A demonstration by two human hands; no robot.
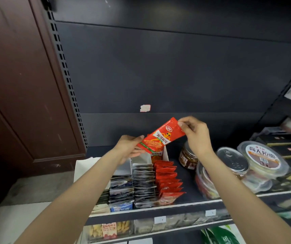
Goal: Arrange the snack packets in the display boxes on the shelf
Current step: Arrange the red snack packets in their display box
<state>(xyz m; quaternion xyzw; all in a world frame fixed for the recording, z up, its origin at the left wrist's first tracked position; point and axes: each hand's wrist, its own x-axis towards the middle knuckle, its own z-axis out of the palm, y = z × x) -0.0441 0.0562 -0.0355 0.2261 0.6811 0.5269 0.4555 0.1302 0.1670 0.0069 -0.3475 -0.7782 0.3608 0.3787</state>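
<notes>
**Red packet held over the red row**

Red snack packet (160,136): one only is in my hands, a flat, glossy foil sachet, oblong, printed with white characters and a yellow cartoon figure. It hangs tilted in the air just above the back end of the red display box (165,154). My right hand (193,132) pinches its upper corner between thumb and fingertips, the other fingers curled. My left hand (129,148) cradles the lower end, fingers nearly straight, thumb along the packet's edge.

Taking that box as the mark: in it stands one row of red packets (167,178), crinkled foil overlapping like shingles; I cannot count them exactly, about ten or so. Just left of it is one row of grey-silver sachets (143,184), tightly packed, too many to count. Left of that again stands a white card box with blue-and-white packets (121,191), its back part showing bare card. That makes three rows that I can see plainly.

Right of the red box, on the same dark shelf (185,191), stand one small glass jar with a metal lid (188,155), one can with a pull-ring top (232,160), and one round clear plastic tub with a printed label (261,156). Another clear tub sits near the shelf's front edge, half hidden by my right forearm.
</notes>
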